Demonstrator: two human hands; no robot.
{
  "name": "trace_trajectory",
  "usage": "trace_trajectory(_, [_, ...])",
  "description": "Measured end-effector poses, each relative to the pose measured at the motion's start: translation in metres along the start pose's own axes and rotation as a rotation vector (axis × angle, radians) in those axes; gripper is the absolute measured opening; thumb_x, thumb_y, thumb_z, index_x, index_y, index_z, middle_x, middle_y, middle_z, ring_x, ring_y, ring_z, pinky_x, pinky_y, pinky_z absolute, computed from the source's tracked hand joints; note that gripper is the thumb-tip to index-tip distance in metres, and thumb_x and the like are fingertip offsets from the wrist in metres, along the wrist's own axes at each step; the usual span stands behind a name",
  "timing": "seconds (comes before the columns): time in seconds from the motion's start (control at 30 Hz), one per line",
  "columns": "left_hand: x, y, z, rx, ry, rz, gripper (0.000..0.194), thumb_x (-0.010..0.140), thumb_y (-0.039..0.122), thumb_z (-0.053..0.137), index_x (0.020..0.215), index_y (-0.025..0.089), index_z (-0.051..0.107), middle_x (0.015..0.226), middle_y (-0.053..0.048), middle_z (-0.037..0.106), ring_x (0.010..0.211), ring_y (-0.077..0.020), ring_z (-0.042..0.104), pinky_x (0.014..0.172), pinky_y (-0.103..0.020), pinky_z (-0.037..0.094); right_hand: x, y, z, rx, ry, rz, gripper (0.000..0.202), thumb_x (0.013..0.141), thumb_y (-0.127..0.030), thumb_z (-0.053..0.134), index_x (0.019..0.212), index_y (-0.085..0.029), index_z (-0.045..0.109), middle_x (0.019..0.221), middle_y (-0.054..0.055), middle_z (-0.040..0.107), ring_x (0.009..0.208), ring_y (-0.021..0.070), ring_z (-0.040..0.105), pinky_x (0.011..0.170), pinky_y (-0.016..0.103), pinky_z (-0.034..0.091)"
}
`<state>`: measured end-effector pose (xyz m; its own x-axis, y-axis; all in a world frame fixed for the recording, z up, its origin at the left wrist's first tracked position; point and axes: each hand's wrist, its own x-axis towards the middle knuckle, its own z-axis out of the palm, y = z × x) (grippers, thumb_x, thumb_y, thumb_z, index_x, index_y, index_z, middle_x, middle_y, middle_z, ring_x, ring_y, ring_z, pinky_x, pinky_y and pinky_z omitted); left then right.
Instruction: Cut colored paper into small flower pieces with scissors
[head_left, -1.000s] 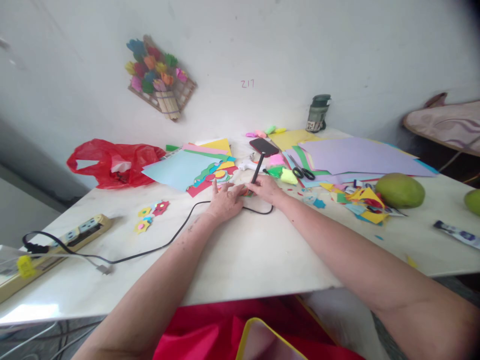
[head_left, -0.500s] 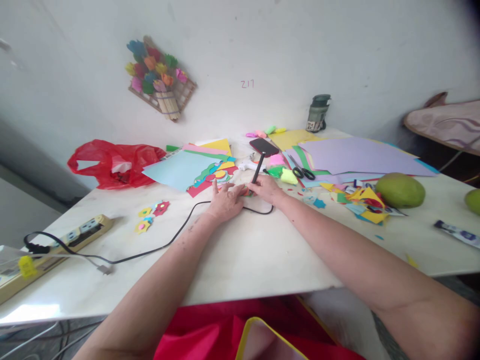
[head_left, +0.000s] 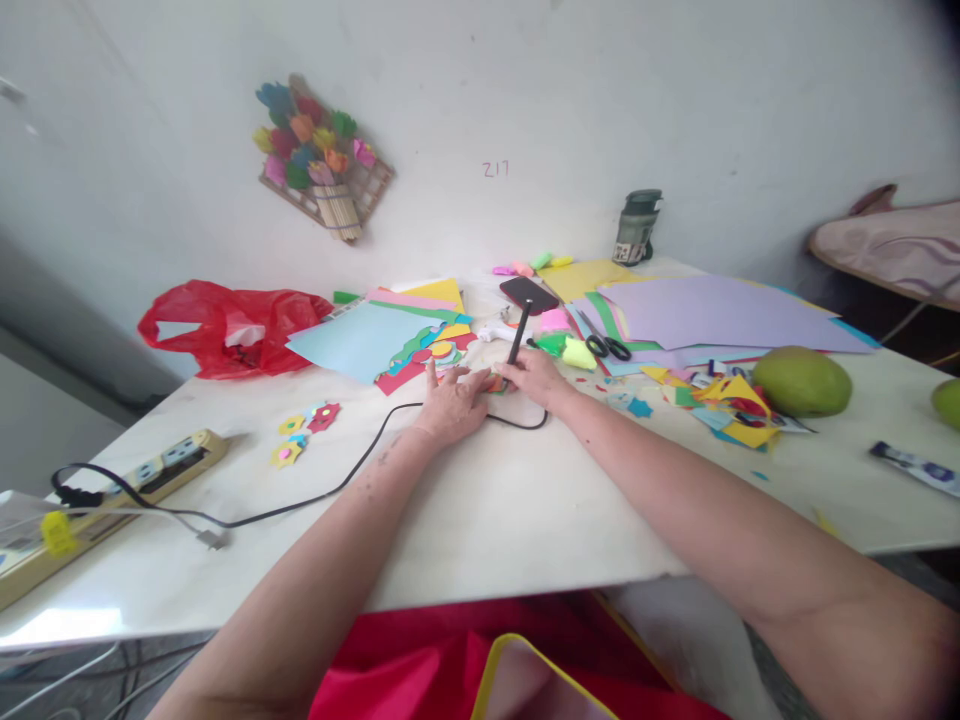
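Note:
My right hand (head_left: 541, 380) is closed around a black pen (head_left: 520, 332), which leans with its top end away from me. Under its tip area lies a small colourful paper piece (head_left: 496, 384), mostly covered by my fingers. My left hand (head_left: 454, 405) rests palm down beside it, fingers stretched out and apart, fingertips at the piece's left edge. Just beyond are layered paper cutouts (head_left: 439, 352) in red, green and yellow. A black cable (head_left: 352, 480) runs beneath my left wrist. Several paper flowers (head_left: 286, 453) lie to the left.
Scissors (head_left: 607, 347), bagged clay (head_left: 576, 352), and a phone (head_left: 529, 294) lie behind my hands. Paper scraps (head_left: 739, 405), a green fruit (head_left: 801, 381) and a glue tube (head_left: 916, 468) are on the right. A power strip (head_left: 169, 462) and red plastic bag (head_left: 281, 325) occupy the left.
Almost nothing differs. My right hand and the pen have shifted very slightly; my left hand stays in place.

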<state>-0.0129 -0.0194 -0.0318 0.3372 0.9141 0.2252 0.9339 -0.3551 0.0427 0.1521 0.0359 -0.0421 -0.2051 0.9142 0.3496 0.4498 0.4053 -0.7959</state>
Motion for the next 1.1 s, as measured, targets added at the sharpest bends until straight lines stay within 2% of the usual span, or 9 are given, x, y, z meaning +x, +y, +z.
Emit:
trace_trajectory(0.13, [0.000, 0.000, 0.000, 0.007, 0.001, -0.003, 0.055, 0.082, 0.024, 0.043, 0.137, 0.029, 0.048, 0.132, -0.005, 0.061, 0.132, -0.0269, 0.044, 0.117, -0.061, 0.001, 0.001, 0.001, 0.001, 0.172, 0.057, 0.003, 0.022, 0.080, -0.035, 0.060, 0.071, -0.016, 0.065, 0.062, 0.002, 0.064, 0.056, 0.0146, 0.060, 0.059, 0.027, 0.049])
trace_trajectory(0.27, [0.001, 0.000, 0.001, -0.004, -0.003, -0.011, 0.057, 0.082, 0.023, 0.042, 0.139, 0.026, 0.044, 0.136, -0.006, 0.057, 0.132, -0.0274, 0.044, 0.117, -0.060, -0.001, 0.002, 0.000, 0.003, 0.206, 0.069, -0.044, 0.020, 0.079, -0.035, 0.062, 0.072, -0.017, 0.065, 0.065, 0.001, 0.066, 0.063, 0.0150, 0.062, 0.064, 0.026, 0.050])
trace_trajectory(0.43, [0.003, -0.001, 0.000, -0.100, -0.071, -0.093, 0.063, 0.079, 0.024, 0.045, 0.142, 0.026, 0.039, 0.141, -0.004, 0.053, 0.138, -0.0266, 0.037, 0.117, -0.058, -0.003, 0.001, -0.002, 0.002, 0.166, -0.011, -0.005, 0.019, 0.081, -0.034, 0.062, 0.075, -0.017, 0.068, 0.070, 0.004, 0.071, 0.068, 0.0166, 0.066, 0.067, 0.027, 0.050])
trace_trajectory(0.63, [0.009, -0.003, -0.006, -0.293, -0.168, -0.227, 0.070, 0.078, 0.032, 0.052, 0.144, 0.027, 0.032, 0.137, -0.003, 0.058, 0.144, -0.0242, 0.026, 0.116, -0.057, -0.007, 0.002, 0.001, 0.003, 0.040, -0.026, -0.022, 0.024, 0.081, -0.038, 0.064, 0.075, -0.016, 0.072, 0.068, 0.004, 0.072, 0.067, 0.0162, 0.065, 0.066, 0.026, 0.049])
trace_trajectory(0.83, [0.009, -0.002, -0.013, -0.412, -0.159, -0.245, 0.074, 0.075, 0.035, 0.058, 0.144, 0.025, 0.031, 0.131, -0.004, 0.062, 0.144, -0.0265, 0.025, 0.115, -0.058, -0.006, 0.005, 0.006, 0.007, -0.035, 0.001, -0.036, 0.021, 0.078, -0.037, 0.068, 0.074, -0.016, 0.073, 0.071, 0.004, 0.072, 0.066, 0.0159, 0.064, 0.062, 0.025, 0.048])
trace_trajectory(0.97, [0.008, 0.001, -0.018, -0.458, -0.165, -0.248, 0.077, 0.075, 0.033, 0.060, 0.145, 0.022, 0.030, 0.130, -0.006, 0.063, 0.145, -0.0293, 0.022, 0.115, -0.059, -0.007, 0.006, 0.007, 0.008, -0.053, 0.012, -0.034, 0.020, 0.076, -0.037, 0.070, 0.079, -0.018, 0.075, 0.078, 0.006, 0.074, 0.072, 0.0182, 0.067, 0.067, 0.027, 0.050])
trace_trajectory(1.1, [0.008, 0.002, -0.021, -0.453, -0.193, -0.244, 0.077, 0.076, 0.033, 0.059, 0.145, 0.020, 0.029, 0.132, -0.006, 0.061, 0.145, -0.0279, 0.021, 0.114, -0.059, -0.009, 0.006, 0.004, 0.008, -0.080, 0.007, -0.031, 0.021, 0.077, -0.038, 0.069, 0.082, -0.018, 0.075, 0.081, 0.007, 0.075, 0.075, 0.0196, 0.068, 0.070, 0.029, 0.051])
